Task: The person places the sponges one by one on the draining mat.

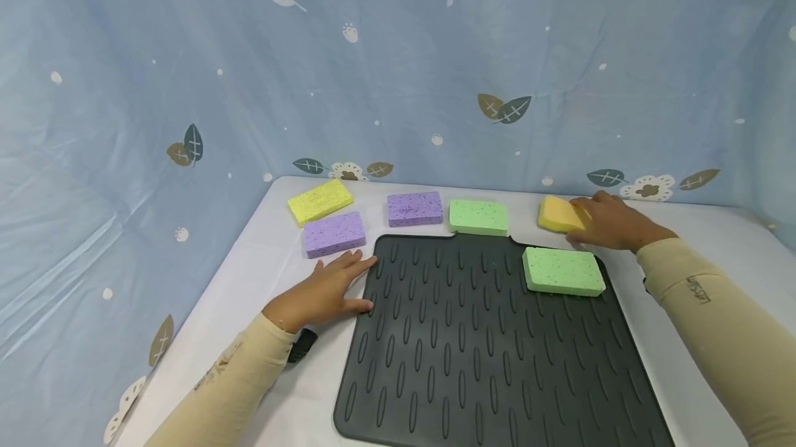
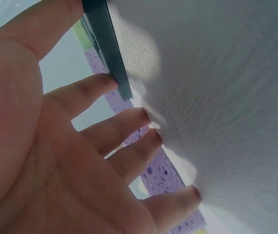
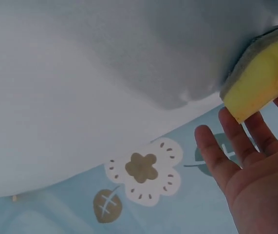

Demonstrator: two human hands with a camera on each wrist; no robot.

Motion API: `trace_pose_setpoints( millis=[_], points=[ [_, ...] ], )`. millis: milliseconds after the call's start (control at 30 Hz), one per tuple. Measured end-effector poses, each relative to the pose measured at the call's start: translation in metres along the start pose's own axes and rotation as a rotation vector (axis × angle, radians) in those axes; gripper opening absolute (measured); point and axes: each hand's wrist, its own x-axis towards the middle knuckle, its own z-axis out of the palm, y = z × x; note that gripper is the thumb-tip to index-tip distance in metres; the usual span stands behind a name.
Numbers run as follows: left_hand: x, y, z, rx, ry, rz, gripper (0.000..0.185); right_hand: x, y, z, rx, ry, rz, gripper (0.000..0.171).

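My right hand (image 1: 612, 222) grips one end of a yellow sponge (image 1: 555, 214) by the back edge of the white table. In the right wrist view, a grey layer shows on one face of this sponge (image 3: 263, 75), and the fingertips touch its edge. At the left, my left hand (image 1: 326, 293) lies with fingers spread, its thumb and index fingertip at the edge of the dark ribbed mat (image 1: 460, 343). The left wrist view shows those two digits against the mat's rim (image 2: 110, 53). A light green sponge (image 1: 562, 271) rests on the mat's right back corner.
Behind the mat are another green sponge (image 1: 478, 217) and a purple sponge (image 1: 414, 208). A second purple sponge (image 1: 334, 233) and a speckled yellow sponge (image 1: 320, 201) lie at the back left. Blue leaf-patterned cloth (image 1: 398, 67) hangs behind the table.
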Motion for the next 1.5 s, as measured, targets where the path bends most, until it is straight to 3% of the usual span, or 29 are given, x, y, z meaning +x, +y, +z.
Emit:
trace_pose_setpoints(
  millis=[500,800,1500],
  points=[
    [0.000,0.002,0.001,0.001,-0.010,-0.003,0.083,-0.010,0.006,0.006,0.016,0.045,-0.015,0.077],
    [-0.001,0.000,0.001,0.009,0.002,0.014,0.083,-0.022,0.005,0.002,0.031,0.051,0.021,0.084],
    [-0.002,0.001,0.000,0.016,0.010,0.010,0.082,-0.044,0.006,-0.002,0.033,0.120,0.006,0.070]
  ],
)
